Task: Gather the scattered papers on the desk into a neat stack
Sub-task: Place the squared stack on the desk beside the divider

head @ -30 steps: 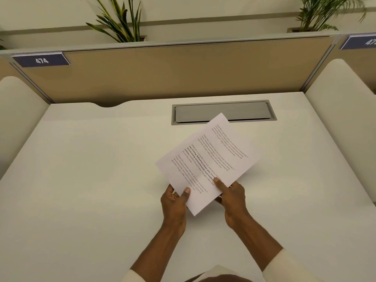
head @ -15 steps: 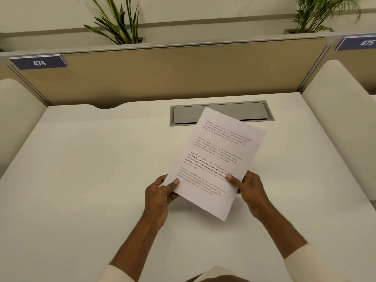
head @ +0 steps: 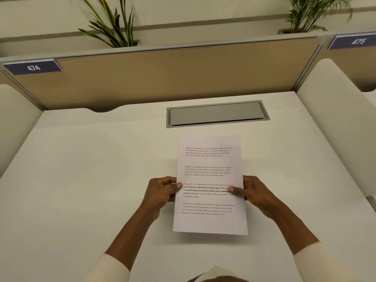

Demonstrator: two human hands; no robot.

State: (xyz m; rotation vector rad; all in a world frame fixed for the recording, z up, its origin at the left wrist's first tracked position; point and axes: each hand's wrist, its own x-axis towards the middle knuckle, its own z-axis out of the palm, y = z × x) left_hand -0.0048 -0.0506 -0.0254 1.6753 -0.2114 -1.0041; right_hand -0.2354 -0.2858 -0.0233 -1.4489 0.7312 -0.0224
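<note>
White printed papers point(head: 209, 171) with four text paragraphs are held squared up in portrait position, just above the white desk point(head: 91, 180). My left hand point(head: 161, 193) grips the left long edge with the thumb on top. My right hand point(head: 256, 192) grips the right long edge the same way. Only the top sheet's face shows; how many sheets lie beneath it cannot be told. A thin shadow lies under the lower edge.
A grey cable hatch point(head: 217, 115) is set in the desk behind the papers. A tan partition point(head: 162, 78) with tags 474 and 475 closes the back. White side dividers point(head: 335, 123) flank the desk. Plants point(head: 114, 23) stand behind the partition.
The papers have turned from a tilted angle to straight portrait. My hands have slid from the bottom corner to the two long side edges.
</note>
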